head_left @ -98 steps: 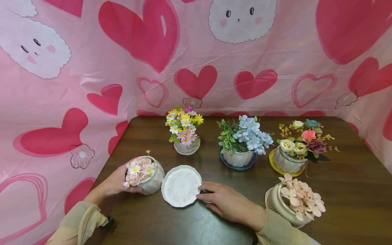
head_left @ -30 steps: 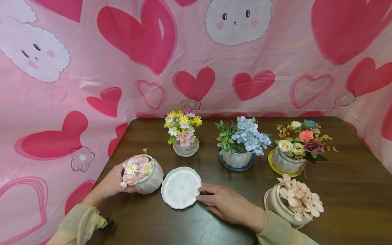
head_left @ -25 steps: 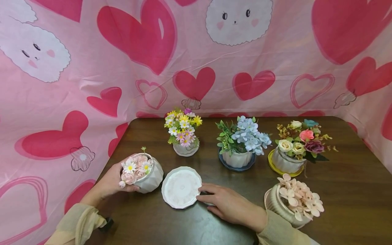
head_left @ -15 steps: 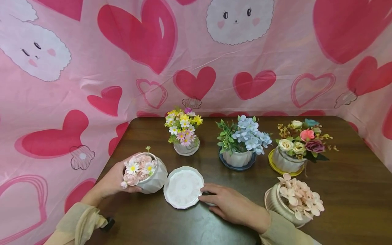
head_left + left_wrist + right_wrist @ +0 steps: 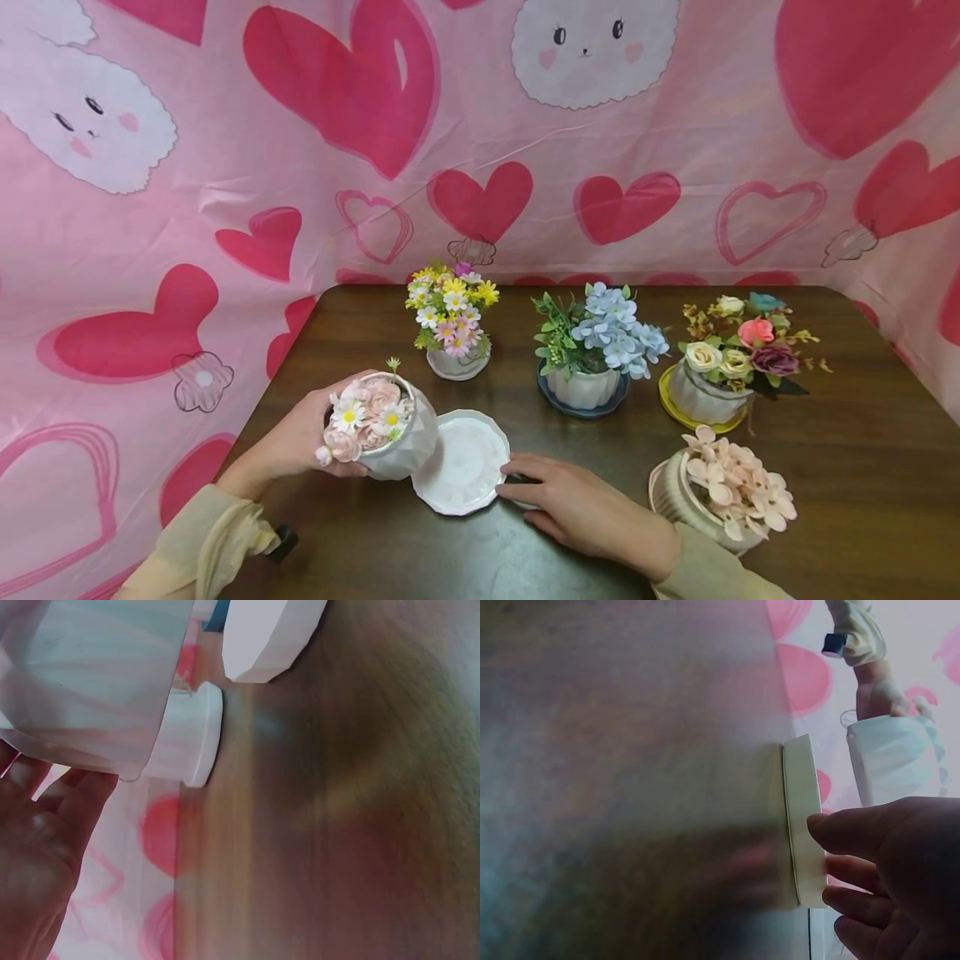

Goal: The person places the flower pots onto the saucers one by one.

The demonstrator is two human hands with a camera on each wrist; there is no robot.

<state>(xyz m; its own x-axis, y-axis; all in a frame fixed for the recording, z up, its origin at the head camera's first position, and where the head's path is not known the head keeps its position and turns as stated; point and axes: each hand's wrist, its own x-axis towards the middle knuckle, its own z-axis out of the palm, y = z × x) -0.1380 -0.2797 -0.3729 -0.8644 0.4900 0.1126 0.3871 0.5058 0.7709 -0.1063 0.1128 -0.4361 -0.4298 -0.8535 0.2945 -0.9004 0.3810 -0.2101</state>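
My left hand (image 5: pixel 307 437) grips a white faceted flowerpot (image 5: pixel 415 446) from its left side, and the pot leans toward me. Pale pink roses and white daisies (image 5: pixel 348 414) fill its mouth. In the right wrist view the held flowerpot (image 5: pixel 892 759) hangs higher than the saucer, its base off the tabletop. A white scalloped saucer (image 5: pixel 463 467) lies just right of the pot, whose side overlaps the saucer's left rim in the head view. The right hand (image 5: pixel 581 508) touches the saucer's right edge with loosely extended fingertips; its thumb tip meets the saucer's side wall (image 5: pixel 802 787).
Behind stand a pot of yellow and pink daisies (image 5: pixel 453 325), blue hydrangeas (image 5: pixel 611 325) on a blue saucer, and mixed roses (image 5: pixel 738 350) on a yellow saucer. A ribbed pot of peach flowers (image 5: pixel 738 492) sits by the right forearm. A pink heart-print curtain (image 5: pixel 480 100) surrounds the table.
The left hand has carried the flowerpot rightward, over the saucer's left edge. The saucer has slid slightly right along with the right hand.
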